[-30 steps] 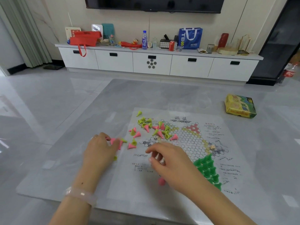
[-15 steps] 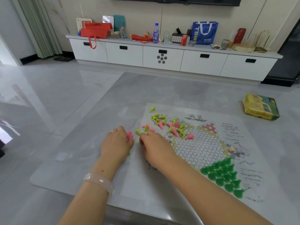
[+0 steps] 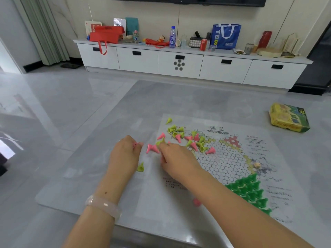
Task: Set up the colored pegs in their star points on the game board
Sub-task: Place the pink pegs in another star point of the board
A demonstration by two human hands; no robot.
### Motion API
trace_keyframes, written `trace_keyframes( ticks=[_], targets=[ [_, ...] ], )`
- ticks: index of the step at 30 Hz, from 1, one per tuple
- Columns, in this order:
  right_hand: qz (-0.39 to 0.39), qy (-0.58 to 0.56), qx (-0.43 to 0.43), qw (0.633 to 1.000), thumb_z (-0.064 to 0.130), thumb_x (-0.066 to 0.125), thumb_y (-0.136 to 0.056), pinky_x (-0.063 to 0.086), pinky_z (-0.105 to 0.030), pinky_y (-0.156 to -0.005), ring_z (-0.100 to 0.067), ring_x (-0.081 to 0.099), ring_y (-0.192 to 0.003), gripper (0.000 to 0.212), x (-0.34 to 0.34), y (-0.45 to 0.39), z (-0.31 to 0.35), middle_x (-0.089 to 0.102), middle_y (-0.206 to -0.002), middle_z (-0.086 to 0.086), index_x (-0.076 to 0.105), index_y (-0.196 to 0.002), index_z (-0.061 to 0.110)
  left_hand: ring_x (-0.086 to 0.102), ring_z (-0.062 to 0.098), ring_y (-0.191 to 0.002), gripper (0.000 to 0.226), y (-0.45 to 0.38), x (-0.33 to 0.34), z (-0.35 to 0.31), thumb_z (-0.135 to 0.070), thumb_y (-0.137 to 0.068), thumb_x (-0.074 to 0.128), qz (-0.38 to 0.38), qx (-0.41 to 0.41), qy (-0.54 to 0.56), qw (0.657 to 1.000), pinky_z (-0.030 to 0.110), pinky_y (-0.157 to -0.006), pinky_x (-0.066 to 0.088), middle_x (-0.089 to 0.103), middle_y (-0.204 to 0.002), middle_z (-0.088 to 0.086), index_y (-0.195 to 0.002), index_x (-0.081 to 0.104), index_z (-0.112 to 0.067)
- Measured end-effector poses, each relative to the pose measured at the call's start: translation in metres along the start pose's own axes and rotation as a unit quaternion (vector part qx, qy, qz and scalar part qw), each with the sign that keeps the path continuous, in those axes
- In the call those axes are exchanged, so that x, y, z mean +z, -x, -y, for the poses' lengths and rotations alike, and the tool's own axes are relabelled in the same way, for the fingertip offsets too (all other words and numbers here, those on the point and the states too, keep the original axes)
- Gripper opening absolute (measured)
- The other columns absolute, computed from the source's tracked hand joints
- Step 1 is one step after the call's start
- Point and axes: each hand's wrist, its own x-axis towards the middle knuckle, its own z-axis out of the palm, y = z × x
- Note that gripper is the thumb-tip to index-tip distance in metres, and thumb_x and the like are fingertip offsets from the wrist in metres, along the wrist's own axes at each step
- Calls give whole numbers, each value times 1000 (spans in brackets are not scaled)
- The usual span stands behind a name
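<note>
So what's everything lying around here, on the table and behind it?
Paper game board: one, white with a hexagon star grid, on the grey table.
Dark green cone pegs: a filled star point, board's near right.
Pink cone pegs: several, loose, board's far left.
Yellow-green cone pegs: several, mixed with the pink; one apart beside the left hand.
Yellow cardboard box: one, table's right.
White cabinet: one, by the wall, with a blue bag, a red bag and a bottle.
Left hand: pinches something pink.
Right hand: among the loose pegs, grip unclear.
</note>
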Motion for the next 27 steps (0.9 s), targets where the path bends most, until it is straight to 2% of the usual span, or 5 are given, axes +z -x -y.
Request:
trace_keyframes(
  ticks=[4, 9, 11, 16, 27],
  targets=[
    [21, -342, 132, 930, 23, 51, -85, 41, -26, -52, -13, 51, -58, 22, -10, -4, 0, 53, -68, 3, 50, -105, 15, 45, 21, -61, 34, 3, -9, -6, -30, -92, 50, -13, -72, 146, 987, 23, -52, 32, 48, -60, 1, -68, 55, -6],
    [66, -767, 287, 570, 9, 48, -84, 45, -18, -40, -11, 50, -46, 21, -16, -6, 4, 56, -52, -4, 58, -65, 6, 42, 6, -30, 22, -3, -16, -12, -8, -90, 45, 77, -313, 571, 755, 12, -32, 33, 53, -61, 9, -69, 52, -5],
    [57, -716, 312, 621, 13, 47, -85, 38, -18, -38, -11, 44, -48, 22, -10, -10, 7, 52, -57, -2, 53, -65, 10, 42, 6, -29, 16, -3, -15, -12, -4, -87, 46, 75, -328, 579, 743, 11, -31, 33, 57, -50, 6, -73, 54, -4],
    [-8, -116, 104, 988, 38, 45, -90, 36, -30, -58, -27, 58, -80, 27, 9, -22, 10, 63, -87, -6, 47, -108, 17, 36, 3, -30, 21, 3, -6, -12, -2, -86, 47, 46, -257, 453, 852, 12, -32, 27, 44, -56, 2, -71, 60, -9],
    [-2, 141, -24, 990, 12, 37, -95, 31, -34, -63, -32, 61, -96, 25, 32, -45, 23, 59, -111, -15, 37, -118, 6, 47, 13, -52, 22, 4, 6, -2, -6, -86, 51, -1, -202, 335, 920, 16, -47, 38, 51, -58, 3, -69, 62, -14]
  ],
)
